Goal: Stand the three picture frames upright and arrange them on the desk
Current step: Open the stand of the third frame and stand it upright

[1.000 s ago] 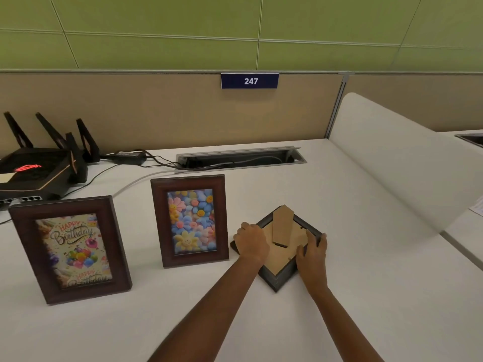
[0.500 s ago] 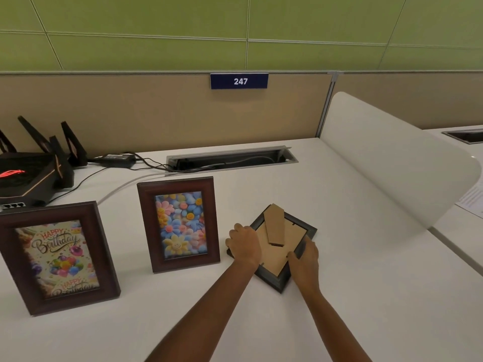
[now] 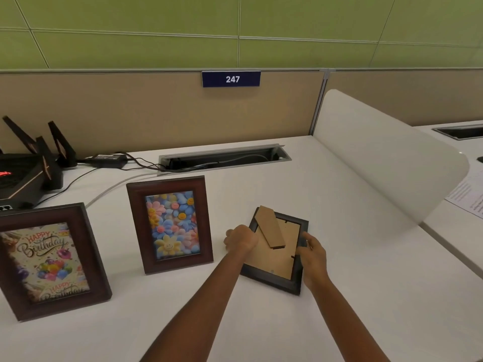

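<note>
Two dark wooden picture frames stand upright on the white desk [image 3: 352, 296]: a "Happy Birthday" frame [image 3: 49, 259] at the left and a flower-picture frame [image 3: 171, 223] in the middle. The third frame [image 3: 277, 259] is face down right of them, its brown cardboard back and folding stand showing. My left hand [image 3: 241, 240] grips its left edge and my right hand [image 3: 312, 254] grips its right edge. Its near end looks slightly raised off the desk.
A black router [image 3: 28, 168] with antennas, a power adapter [image 3: 108, 160] and cables sit at the back left. A cable slot [image 3: 224, 159] runs along the back. A white divider panel [image 3: 386, 158] bounds the right side, with a paper [image 3: 467, 194] beyond it.
Both hands have turned the face-down frame from a diamond angle toward square with the desk. My right hand has shifted from its lower corner to its right edge. The camera panned slightly right.
</note>
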### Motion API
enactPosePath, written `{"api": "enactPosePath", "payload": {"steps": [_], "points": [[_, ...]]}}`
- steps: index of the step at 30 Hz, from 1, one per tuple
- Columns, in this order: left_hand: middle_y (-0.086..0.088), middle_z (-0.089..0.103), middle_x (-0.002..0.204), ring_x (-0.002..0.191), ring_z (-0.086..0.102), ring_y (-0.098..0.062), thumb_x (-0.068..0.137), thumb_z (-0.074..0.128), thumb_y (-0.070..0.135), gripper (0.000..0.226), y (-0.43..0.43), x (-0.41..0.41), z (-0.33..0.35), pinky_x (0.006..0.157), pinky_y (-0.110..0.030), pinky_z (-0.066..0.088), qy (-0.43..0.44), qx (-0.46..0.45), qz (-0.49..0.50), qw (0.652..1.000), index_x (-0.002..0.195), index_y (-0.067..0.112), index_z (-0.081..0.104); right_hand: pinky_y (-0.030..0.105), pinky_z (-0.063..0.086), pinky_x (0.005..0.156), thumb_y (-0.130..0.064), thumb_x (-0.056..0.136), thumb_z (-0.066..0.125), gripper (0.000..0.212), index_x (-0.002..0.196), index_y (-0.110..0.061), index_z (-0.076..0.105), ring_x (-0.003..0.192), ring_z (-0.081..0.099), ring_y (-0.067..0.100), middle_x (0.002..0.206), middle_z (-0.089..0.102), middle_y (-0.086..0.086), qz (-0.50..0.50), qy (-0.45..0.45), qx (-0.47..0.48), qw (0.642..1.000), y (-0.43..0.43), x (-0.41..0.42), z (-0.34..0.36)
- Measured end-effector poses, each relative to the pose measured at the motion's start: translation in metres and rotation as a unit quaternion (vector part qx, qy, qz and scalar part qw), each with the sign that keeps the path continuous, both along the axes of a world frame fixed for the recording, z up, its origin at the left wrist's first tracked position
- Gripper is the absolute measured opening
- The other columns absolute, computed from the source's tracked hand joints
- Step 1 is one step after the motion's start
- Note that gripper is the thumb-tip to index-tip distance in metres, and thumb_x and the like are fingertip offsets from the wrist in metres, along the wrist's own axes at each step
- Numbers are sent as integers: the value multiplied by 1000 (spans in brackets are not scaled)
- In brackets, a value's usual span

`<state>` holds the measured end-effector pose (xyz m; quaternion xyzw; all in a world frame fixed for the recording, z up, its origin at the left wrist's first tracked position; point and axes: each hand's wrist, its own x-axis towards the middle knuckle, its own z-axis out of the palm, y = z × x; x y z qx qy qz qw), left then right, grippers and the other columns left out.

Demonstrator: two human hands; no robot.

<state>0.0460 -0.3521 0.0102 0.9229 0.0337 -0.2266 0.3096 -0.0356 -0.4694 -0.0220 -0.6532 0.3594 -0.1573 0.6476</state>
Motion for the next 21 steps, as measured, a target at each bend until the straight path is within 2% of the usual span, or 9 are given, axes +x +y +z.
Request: {"api": "enactPosePath", "payload": {"steps": [5, 8, 9, 11, 12, 15, 17, 19, 21], "points": [[-18, 59, 119, 116, 50, -32, 89, 42, 5, 24, 0, 1, 1, 92, -35, 45, 26, -36, -12, 999, 106, -2, 57, 32, 37, 94, 13, 83, 39, 51, 130, -5, 43, 129, 37, 29, 143, 39, 14, -11, -6, 50, 999, -10, -2, 7], [-9, 54, 79, 82, 55, -25, 89, 41, 2, 23, 2, 3, 4, 68, -28, 40, 40, -73, -17, 996, 67, 3, 45, 30, 36, 93, 15, 81, 38, 51, 128, -3, 45, 126, 39, 30, 138, 43, 16, -8, -3, 79, 997, -17, -3, 15], [-6, 48, 73, 73, 50, -20, 90, 41, 2, 25, 2, 4, 4, 64, -26, 38, 47, -92, -12, 995, 65, 4, 43, 29, 38, 90, 15, 81, 37, 50, 128, -2, 46, 121, 43, 31, 134, 46, 18, -8, -5, 92, 996, -20, -4, 18], [-9, 53, 87, 81, 48, -20, 93, 42, 5, 14, 1, 4, 9, 69, -27, 39, 62, -151, 4, 987, 94, -5, 52, 28, 48, 78, 14, 84, 34, 46, 125, -1, 48, 107, 50, 30, 119, 54, 18, 5, -15, 112, 994, -27, -5, 27], [-13, 55, 95, 90, 49, -23, 94, 41, 7, 24, 0, 5, 12, 74, -29, 39, 75, -185, 18, 980, 112, -7, 48, 28, 49, 69, 12, 85, 33, 43, 122, -1, 50, 99, 54, 29, 112, 57, 16, 16, -18, 114, 993, -31, -6, 32], [-16, 55, 103, 97, 52, -25, 96, 40, 8, 31, -2, 9, 25, 82, -31, 44, 136, -290, 60, 945, 124, -5, 45, 25, 49, 61, 7, 87, 34, 37, 111, -7, 59, 81, 59, 22, 95, 62, 7, 33, -26, 100, 994, -40, -8, 42], [-12, 54, 93, 83, 53, -21, 96, 40, 5, 20, -3, 10, 38, 80, -29, 51, 194, -348, 90, 913, 110, -1, 52, 24, 51, 68, 3, 88, 40, 30, 109, -4, 60, 89, 59, 24, 105, 60, 10, 28, -67, 108, 991, -46, -10, 44], [-10, 48, 76, 65, 48, -17, 94, 40, 0, 18, -2, 13, 46, 53, -18, 53, 228, -379, 101, 891, 80, 1, 50, 24, 54, 79, 0, 87, 45, 24, 104, -3, 62, 102, 57, 27, 111, 59, 13, 15, -121, 136, 983, -52, -13, 44], [-10, 45, 71, 59, 45, -16, 93, 38, -3, 26, -1, 15, 50, 37, -16, 47, 247, -397, 101, 878, 67, 1, 45, 20, 52, 85, 6, 87, 42, 28, 106, -2, 61, 111, 54, 27, 114, 58, 14, 31, -153, 103, 982, -57, -16, 40]]}}
